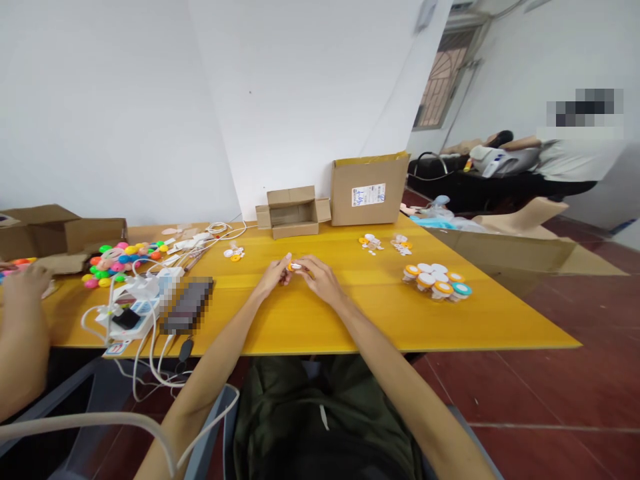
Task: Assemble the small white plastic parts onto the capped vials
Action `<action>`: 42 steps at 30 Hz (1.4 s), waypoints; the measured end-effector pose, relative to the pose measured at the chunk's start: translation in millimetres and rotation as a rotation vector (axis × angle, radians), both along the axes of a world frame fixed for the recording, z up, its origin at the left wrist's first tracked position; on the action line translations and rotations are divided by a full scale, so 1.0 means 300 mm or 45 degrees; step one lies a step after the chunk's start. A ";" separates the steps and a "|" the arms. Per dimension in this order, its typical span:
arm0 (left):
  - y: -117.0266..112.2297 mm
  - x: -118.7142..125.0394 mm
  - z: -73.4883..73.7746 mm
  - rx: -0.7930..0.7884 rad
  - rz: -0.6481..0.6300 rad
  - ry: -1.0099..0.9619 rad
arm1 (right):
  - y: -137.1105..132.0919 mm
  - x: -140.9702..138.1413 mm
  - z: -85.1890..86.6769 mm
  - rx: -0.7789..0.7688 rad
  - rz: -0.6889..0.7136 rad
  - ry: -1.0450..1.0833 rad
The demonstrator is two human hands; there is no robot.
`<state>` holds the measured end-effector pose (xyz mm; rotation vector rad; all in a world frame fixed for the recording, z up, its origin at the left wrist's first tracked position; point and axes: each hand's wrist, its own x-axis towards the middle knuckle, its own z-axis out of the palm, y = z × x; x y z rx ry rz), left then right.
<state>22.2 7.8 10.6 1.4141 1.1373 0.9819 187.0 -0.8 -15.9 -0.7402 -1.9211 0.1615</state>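
Above the middle of the yellow table (300,330), my two hands meet around a small orange-and-white piece (295,267). Fingers of my left hand (274,276) close on it from the left, its thumb pointing up. My right hand (323,280) pinches the same piece from the right, fingertips on its white part. Its exact kind is too small to make out. To the right stands a group of small clear containers (436,280) with orange, white and teal round lids. Behind my hands lie loose white and orange parts (234,253), with more small parts (370,243) farther right.
An open small carton (294,230) and a taller labelled box (369,197) stand by the wall. Left are a power strip (143,313), cables, a dark phone (189,305) and colourful balls (123,259). A co-worker's hand (25,287) reaches in; another person (575,153) sits far right.
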 end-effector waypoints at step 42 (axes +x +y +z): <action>0.004 -0.004 -0.006 0.015 -0.018 0.000 | -0.022 -0.004 0.026 -0.359 -0.012 0.064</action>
